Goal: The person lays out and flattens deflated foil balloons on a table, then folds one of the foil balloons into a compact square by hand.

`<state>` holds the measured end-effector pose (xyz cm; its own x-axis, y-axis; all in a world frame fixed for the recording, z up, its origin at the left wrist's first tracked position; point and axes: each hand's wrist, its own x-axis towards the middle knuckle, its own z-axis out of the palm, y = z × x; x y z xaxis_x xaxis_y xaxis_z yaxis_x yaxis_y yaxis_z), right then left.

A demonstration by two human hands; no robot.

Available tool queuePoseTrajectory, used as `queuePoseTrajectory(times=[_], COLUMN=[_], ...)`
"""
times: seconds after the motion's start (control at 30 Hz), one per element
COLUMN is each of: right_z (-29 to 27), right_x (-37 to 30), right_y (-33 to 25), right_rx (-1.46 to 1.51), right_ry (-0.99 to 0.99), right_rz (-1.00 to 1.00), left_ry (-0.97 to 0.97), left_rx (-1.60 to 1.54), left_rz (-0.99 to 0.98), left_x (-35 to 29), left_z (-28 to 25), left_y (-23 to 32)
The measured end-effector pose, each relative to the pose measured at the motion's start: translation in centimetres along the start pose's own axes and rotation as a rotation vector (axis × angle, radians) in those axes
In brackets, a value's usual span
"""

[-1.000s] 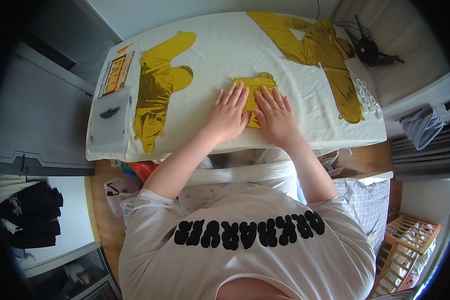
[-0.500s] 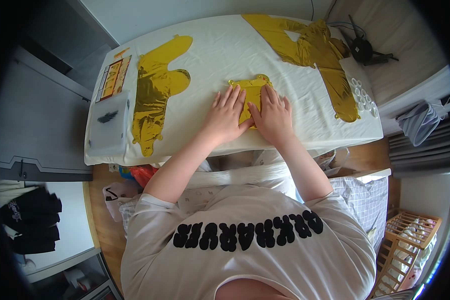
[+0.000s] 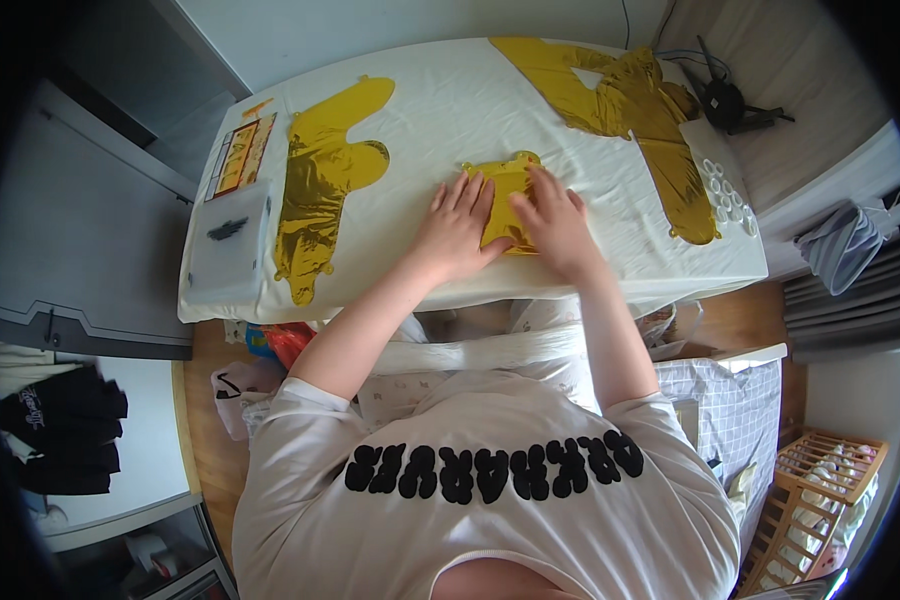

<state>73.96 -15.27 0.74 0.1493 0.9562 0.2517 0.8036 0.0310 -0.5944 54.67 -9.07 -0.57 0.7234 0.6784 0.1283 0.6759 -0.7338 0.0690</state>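
A folded gold foil balloon (image 3: 508,200) lies flat on the white cloth in front of me. My left hand (image 3: 454,228) rests along its left side, fingers stretched out and palm down. On the other side, my right hand (image 3: 558,222) has its fingers apart, with the fingertips at the balloon's right edge; I cannot tell how firmly they touch. Neither hand grips anything. A flat, uninflated gold foil balloon (image 3: 315,200) with a curved outline lies to the left. Another large gold foil balloon (image 3: 660,135) is spread out at the far right.
The white-covered table (image 3: 440,90) reaches back to the wall. At its left stand a clear plastic box (image 3: 232,265) with a small black item and a printed packet (image 3: 240,158). Several white rings (image 3: 727,195) and a black device with prongs (image 3: 727,100) are at the right.
My right hand has shifted slightly right and lifted or loosened, baring more of the folded balloon. My left hand stays nearly in place. The whole view has shifted a little.
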Motion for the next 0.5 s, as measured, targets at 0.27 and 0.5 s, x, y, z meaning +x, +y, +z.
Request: queuePoseTrajectory(times=[0.27,0.5], right_z=[-15.3,-20.2], right_x=[-11.9,-15.4], right_y=[-11.0,-17.4], right_rx=[1.146,0.515], right_ry=[-0.182,-0.1], right_rz=[-0.273,-0.609], left_ry=[-0.05,0.044], left_rx=[-0.049,-0.137], left_rz=[-0.012,-0.024], left_x=[-0.3,-0.5], left_z=[0.3,1.1], left_y=[-0.2,-1.2])
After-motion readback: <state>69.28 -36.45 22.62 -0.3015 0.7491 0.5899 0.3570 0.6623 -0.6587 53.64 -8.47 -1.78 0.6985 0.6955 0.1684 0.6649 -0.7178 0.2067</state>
